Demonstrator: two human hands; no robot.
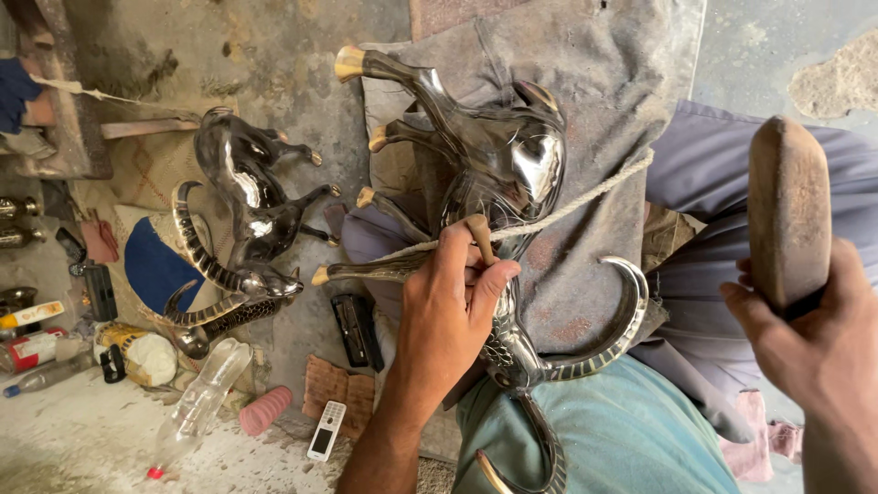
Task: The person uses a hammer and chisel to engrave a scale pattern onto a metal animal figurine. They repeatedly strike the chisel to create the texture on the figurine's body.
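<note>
Your left hand (453, 302), frame centre, fingers pinched around small punch (480, 236) on metal antelope figure (508, 165) lying across lap. Your right hand (814, 338), right edge, raised, fist clamped on wooden mallet (786, 210).

Soft, even daylight lit the scene; bright glare sat on the polished metal figure (535, 165), shadows stayed faint, and frame edges bent slightly.

Second metal antelope figure (242, 220) on floor, clear plastic bottle (201, 398), white phone (326, 430), pink spool (265, 410).
</note>
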